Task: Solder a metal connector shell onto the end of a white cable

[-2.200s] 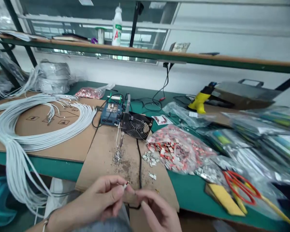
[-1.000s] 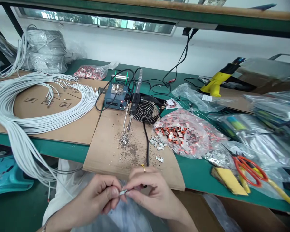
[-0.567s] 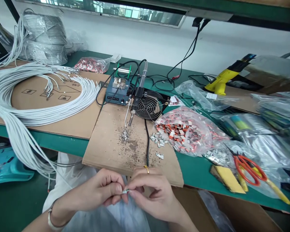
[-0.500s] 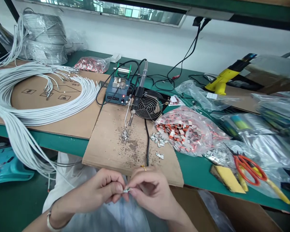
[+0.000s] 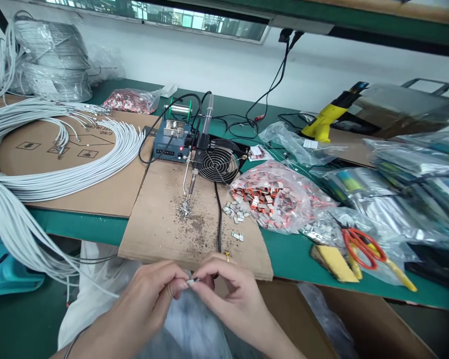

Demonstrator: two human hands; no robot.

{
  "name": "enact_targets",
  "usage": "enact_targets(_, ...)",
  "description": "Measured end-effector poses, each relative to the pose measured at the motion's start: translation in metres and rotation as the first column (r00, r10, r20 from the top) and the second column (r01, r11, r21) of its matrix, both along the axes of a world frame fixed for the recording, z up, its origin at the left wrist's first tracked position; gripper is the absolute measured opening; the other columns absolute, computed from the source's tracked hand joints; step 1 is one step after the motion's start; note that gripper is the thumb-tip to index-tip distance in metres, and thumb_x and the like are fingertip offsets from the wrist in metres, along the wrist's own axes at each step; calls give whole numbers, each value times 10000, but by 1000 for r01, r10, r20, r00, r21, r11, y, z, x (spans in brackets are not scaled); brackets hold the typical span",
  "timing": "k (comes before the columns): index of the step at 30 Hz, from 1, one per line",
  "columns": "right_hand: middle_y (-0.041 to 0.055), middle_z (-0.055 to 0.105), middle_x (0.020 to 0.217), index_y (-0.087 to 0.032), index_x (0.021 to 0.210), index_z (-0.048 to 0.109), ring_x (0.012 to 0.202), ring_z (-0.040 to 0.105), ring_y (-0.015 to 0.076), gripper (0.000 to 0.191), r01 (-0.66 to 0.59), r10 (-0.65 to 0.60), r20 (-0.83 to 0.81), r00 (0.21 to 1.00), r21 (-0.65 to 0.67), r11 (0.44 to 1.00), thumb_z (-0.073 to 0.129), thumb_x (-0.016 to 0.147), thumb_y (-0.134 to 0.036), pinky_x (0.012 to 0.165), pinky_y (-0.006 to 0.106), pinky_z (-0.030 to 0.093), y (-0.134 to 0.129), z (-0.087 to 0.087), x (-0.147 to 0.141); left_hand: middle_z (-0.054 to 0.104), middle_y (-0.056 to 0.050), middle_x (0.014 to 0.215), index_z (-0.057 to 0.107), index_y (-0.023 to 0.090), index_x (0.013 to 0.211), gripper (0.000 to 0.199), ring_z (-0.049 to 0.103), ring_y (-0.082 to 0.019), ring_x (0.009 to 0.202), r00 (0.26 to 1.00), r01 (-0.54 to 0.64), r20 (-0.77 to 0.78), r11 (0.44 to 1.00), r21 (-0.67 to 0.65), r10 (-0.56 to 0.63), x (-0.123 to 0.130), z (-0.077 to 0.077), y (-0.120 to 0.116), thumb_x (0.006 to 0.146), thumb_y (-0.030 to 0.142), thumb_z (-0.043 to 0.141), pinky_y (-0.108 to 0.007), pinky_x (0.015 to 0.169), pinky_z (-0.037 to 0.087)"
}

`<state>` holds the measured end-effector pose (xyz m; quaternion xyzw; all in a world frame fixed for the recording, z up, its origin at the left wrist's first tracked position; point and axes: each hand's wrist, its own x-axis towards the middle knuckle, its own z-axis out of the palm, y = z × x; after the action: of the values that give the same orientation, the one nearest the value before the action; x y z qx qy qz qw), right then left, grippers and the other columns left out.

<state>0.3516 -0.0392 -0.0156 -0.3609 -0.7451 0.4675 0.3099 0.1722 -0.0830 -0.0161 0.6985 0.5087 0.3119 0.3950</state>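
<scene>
At the front edge of the cardboard, my left hand (image 5: 155,294) pinches a small whitish piece (image 5: 190,282) between thumb and forefinger. My right hand (image 5: 230,294) touches the piece's other side, its thumb and forefinger closed on a small dark bit there. Fingertips hide most of both. Beyond the hands, a soldering iron (image 5: 205,129) stands tip down over solder scraps (image 5: 184,208) on the cardboard sheet (image 5: 153,224). Behind it sits a blue soldering station (image 5: 171,149) beside a round black fan (image 5: 220,164). Several small metal parts (image 5: 236,212) lie to the right.
Coiled white cables (image 5: 78,184) cover the left side and hang over the table edge. To the right are a bag of orange-and-silver parts (image 5: 280,199), red-handled scissors (image 5: 362,249), a yellow sponge (image 5: 335,263) and a yellow heat gun (image 5: 325,119).
The view has shifted, so the bench items appear further left. Both hands appear slightly higher in the picture, still together around the small piece, which is now turned differently.
</scene>
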Motion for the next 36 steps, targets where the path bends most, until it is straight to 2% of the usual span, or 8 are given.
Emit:
enact_targets(5, 2, 489, 546, -121, 602, 538, 527, 432, 53, 210, 78, -116, -296, 948, -136, 988, 628, 755, -233, 492, 163, 335, -5, -12, -10, 520, 0, 598, 625, 171, 844, 186, 486, -76, 523, 996, -50, 83, 995, 80, 44, 7, -6, -7, 898, 249, 466, -168, 507, 347)
enact_targets(9, -14, 424, 530, -131, 602, 482, 544, 419, 59, 250, 129, -284, -600, 748, -289, 949, 628, 761, -258, 508, 160, 350, -21, -28, -36, 546, -18, 633, 677, 196, 894, 127, 518, -87, 571, 970, -173, 204, 965, 198, 132, 14, -10, -8, 838, 195, 563, -160, 525, 390)
enact_targets(14, -35, 315, 521, -135, 590, 422, 520, 357, 50, 325, 155, -477, -713, 514, -470, 869, 595, 796, -317, 505, 153, 339, -28, -37, -43, 539, 2, 522, 690, 163, 752, 140, 526, -66, 451, 929, -187, 337, 980, 70, 153, 12, -4, -2, 820, 195, 571, -121, 449, 404)
enact_targets(18, -15, 461, 570, -167, 755, 634, 542, 403, 47, 128, 134, -282, -455, 844, -330, 934, 656, 748, -293, 504, 153, 317, -15, -26, -17, 596, -14, 535, 643, 126, 704, 156, 563, -87, 428, 882, -166, 427, 979, -119, 201, 5, 0, -1, 805, 190, 542, -130, 441, 444)
enact_targets(21, 9, 546, 611, -167, 811, 690, 579, 464, 60, 154, 58, -92, -198, 976, -171, 984, 673, 729, -296, 538, 170, 352, -6, -9, -6, 594, -22, 520, 594, 114, 653, 228, 570, -92, 435, 909, -65, 394, 980, -188, 135, 1, -2, -1, 827, 197, 473, -133, 444, 440)
enact_targets(26, -4, 569, 603, -157, 712, 665, 604, 507, 47, 89, -19, 19, 16, 1000, 49, 999, 636, 763, -224, 567, 159, 371, 1, 12, -5, 580, -32, 526, 593, 107, 694, 325, 551, -76, 488, 977, 20, 213, 987, -158, 14, -3, -7, -3, 901, 264, 398, -140, 507, 410)
enact_targets(33, -31, 471, 518, -144, 633, 538, 526, 430, 41, 140, 154, -158, -519, 840, -51, 987, 603, 756, -157, 527, 154, 362, -16, -14, -34, 483, -7, 446, 492, 113, 590, 522, 490, -79, 407, 806, 196, 575, 853, -484, 141, 5, -2, 1, 765, 603, 537, -174, 467, 377)
enact_targets(36, -6, 515, 551, -143, 649, 559, 541, 467, 56, 122, 180, -157, -510, 845, -5, 984, 598, 761, -174, 536, 171, 383, -19, -16, -34, 486, -7, 449, 508, 114, 603, 541, 483, -77, 408, 831, 182, 535, 835, -519, 152, 2, -2, 0, 743, 635, 541, -178, 471, 377)
